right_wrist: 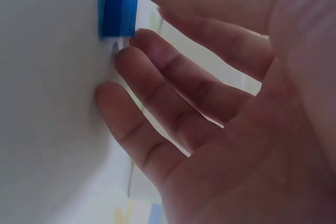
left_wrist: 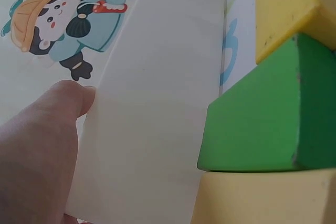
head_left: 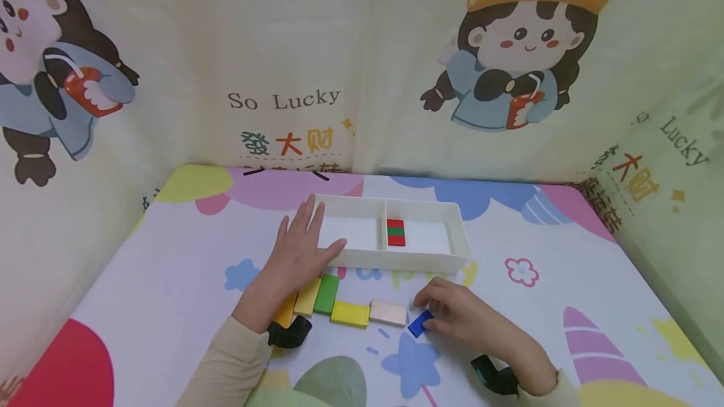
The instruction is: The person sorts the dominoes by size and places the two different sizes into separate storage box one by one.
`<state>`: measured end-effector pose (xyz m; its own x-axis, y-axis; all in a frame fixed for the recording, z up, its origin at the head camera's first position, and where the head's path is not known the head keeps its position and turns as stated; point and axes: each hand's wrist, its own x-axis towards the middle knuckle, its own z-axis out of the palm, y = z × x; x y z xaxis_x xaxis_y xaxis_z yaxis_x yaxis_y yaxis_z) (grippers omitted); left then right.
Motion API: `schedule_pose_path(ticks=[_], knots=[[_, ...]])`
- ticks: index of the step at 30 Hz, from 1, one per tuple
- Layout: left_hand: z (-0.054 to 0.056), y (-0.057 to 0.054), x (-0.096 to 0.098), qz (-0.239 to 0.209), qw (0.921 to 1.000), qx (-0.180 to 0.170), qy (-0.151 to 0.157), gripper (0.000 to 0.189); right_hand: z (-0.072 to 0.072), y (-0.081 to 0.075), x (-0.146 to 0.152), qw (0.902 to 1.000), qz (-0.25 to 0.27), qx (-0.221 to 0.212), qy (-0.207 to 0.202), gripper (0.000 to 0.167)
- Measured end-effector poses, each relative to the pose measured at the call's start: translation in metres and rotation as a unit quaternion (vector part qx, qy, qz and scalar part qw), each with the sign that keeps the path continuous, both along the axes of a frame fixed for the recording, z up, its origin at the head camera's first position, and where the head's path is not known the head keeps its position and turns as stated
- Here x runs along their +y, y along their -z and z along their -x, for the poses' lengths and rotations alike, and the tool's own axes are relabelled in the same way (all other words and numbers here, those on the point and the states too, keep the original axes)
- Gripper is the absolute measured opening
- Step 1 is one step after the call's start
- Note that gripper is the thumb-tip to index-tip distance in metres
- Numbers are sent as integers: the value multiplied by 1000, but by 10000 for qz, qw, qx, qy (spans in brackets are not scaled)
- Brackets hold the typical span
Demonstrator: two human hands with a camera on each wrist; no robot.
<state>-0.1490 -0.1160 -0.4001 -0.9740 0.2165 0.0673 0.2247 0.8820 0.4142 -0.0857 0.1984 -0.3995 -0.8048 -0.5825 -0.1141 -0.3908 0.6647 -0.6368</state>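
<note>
My left hand (head_left: 298, 250) is spread over the left end of a white two-part tray (head_left: 407, 260), its thumb along the near wall. In the left wrist view that thumb (left_wrist: 68, 100) touches the tray's edge. My right hand (head_left: 460, 313) holds a small blue block (head_left: 420, 324) low at the table, with curled fingers. The thumb meets the block's side in the right wrist view, while the other fingertips' contact is unclear. To its left lie a pale pink block (head_left: 388, 313), a yellow block (head_left: 349, 314) and a green block (head_left: 326, 294).
Inside the tray's right compartment, red and green pieces (head_left: 396, 232) lie against the divider (head_left: 383, 225). A pale yellow block (head_left: 307, 298) and an orange one (head_left: 285, 311) sit partly behind my left wrist. A printed cloth covers the table; a patterned curtain (head_left: 384, 80) hangs behind.
</note>
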Motion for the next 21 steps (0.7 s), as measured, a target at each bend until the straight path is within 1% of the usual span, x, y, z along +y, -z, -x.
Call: schedule_pose_path(ticks=[5, 10, 15, 21], knots=[[1, -1, -1, 24, 10000, -23, -55, 89, 1, 0, -4, 9996, 60, -234, -122, 26], [1, -2, -1, 25, 10000, -78, -38, 90, 0, 2, -6, 9996, 1, -177, -227, 27], [2, -3, -1, 42, 10000, -20, -45, 90, 1, 2, -7, 9994, -124, -46, -311, 28], [2, -1, 0, 22, 9999, -100, -21, 90, -1, 0, -7, 9990, -236, -203, -330, 28]])
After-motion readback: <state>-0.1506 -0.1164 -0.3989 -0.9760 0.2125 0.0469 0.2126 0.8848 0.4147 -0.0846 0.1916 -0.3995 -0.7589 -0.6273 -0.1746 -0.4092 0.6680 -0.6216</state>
